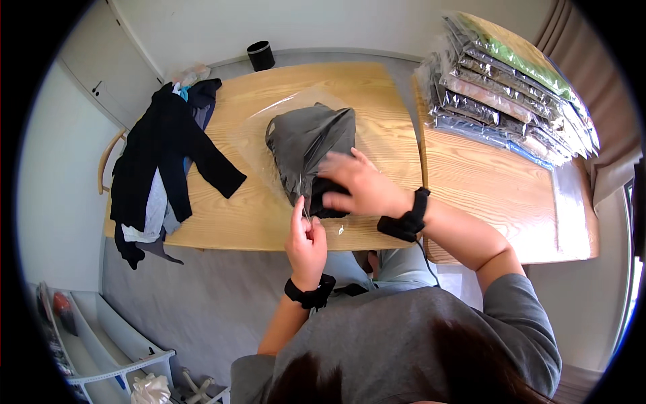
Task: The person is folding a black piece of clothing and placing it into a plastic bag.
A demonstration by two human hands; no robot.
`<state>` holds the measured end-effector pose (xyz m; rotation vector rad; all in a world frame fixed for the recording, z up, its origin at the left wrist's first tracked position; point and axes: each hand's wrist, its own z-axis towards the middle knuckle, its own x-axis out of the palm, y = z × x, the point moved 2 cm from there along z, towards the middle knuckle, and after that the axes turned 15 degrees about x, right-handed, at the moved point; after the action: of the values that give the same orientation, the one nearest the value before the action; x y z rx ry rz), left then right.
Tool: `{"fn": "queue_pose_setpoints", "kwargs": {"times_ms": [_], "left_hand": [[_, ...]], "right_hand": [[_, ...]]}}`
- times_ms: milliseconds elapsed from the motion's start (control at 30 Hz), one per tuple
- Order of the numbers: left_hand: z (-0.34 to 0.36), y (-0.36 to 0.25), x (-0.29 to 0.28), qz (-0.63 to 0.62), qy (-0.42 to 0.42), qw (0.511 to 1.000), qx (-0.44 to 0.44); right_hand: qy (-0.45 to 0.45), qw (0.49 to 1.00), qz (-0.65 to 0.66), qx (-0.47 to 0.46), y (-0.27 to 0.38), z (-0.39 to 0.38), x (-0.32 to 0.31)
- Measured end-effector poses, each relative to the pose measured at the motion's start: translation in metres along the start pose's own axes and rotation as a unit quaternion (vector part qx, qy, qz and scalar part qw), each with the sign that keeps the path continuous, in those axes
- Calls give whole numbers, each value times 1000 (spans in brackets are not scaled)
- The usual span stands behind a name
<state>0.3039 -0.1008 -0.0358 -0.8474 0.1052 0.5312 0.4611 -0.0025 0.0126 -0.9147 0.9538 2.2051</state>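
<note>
A folded dark grey garment [306,131] lies in the middle of the wooden table, with a blacker part at its near right. Around and beneath it spreads a clear plastic bag [252,145]. At the garment's near edge, my left hand [308,242] is closed, thumb and fingers pinching the bag's edge. My right hand [363,185] is over the garment's right side. Its fingers are apart and somewhat blurred by motion, holding nothing that I can see; whether they touch the cloth is unclear. Both wrists wear black bands.
On the table's left side lies a heap of clothes [171,148], black on top with light grey below. A second table [484,202] on the right bears a tall stack of bagged garments [505,87]. Beyond the table stands a black bin [260,56]; a white rack [121,370] is at lower left.
</note>
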Motion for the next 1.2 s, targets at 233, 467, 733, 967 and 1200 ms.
{"fn": "queue_pose_setpoints", "kwargs": {"times_ms": [233, 467, 733, 967, 1200], "left_hand": [[-6, 12, 2, -27, 9, 999, 22], [-10, 19, 3, -44, -1, 999, 1], [-18, 31, 5, -82, 5, 997, -11], [-12, 23, 4, -94, 3, 996, -2], [-13, 23, 4, -58, 37, 997, 22]], "right_hand": [[212, 959, -158, -105, 16, 1, 6], [119, 987, -102, -20, 31, 11, 32], [85, 964, -224, 118, 55, 33, 75], [49, 965, 124, 225, 11, 15, 62], [-112, 736, 487, 457, -19, 12, 54]]}}
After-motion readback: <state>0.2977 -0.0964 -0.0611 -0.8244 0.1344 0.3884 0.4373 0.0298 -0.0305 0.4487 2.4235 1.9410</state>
